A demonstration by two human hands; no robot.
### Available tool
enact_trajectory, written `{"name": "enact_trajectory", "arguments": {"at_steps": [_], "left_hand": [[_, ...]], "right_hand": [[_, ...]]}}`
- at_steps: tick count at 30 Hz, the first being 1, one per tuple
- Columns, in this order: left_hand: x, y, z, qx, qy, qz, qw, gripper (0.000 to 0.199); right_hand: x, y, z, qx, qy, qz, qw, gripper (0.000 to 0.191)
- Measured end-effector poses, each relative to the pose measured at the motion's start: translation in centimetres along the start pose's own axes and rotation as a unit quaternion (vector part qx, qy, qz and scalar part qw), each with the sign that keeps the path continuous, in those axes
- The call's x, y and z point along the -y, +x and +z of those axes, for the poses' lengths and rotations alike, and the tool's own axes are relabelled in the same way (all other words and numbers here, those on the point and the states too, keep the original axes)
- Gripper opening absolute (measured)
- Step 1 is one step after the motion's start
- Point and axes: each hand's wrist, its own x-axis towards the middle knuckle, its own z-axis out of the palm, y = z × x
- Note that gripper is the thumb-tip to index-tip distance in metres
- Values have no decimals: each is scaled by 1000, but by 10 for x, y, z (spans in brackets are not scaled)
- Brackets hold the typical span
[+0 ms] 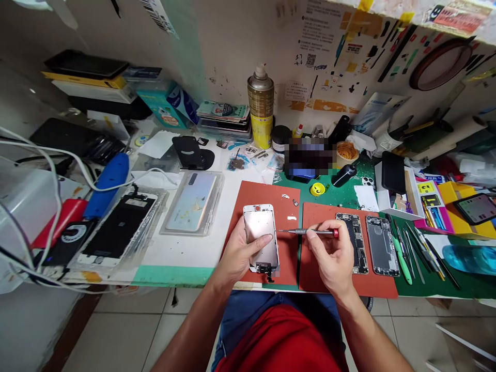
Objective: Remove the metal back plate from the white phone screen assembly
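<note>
A white-framed phone screen (262,226), its metal back side facing up, is gripped in my left hand (247,247) with the thumb across the plate. A black flex connector (266,268) sticks out at its lower end. My right hand (334,249) pinches a thin screwdriver (301,232) with a grey grip and red cap. The driver lies level, its tip pointing left at the screen's right edge; whether it touches I cannot tell. Right of that hand, an opened phone body (360,253) shows its circuit board, beside a phone housing (382,245). Small white parts (292,218) lie above the screen.
Tweezers and a green pry tool (401,260) lie at the right. On the left are a boxed phone (191,201) and another screen assembly (118,227). A spray can (261,106) stands at the back. Red-brown mats (284,274) cover the bench front; white cables (54,206) hang far left.
</note>
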Motion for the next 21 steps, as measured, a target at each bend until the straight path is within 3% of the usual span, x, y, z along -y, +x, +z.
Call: {"name": "enact_trajectory", "arguments": {"at_steps": [21], "left_hand": [[1, 0, -1, 10, -3, 3, 1000, 69]], "right_hand": [[0, 0, 2, -20, -24, 7, 999, 28]]}}
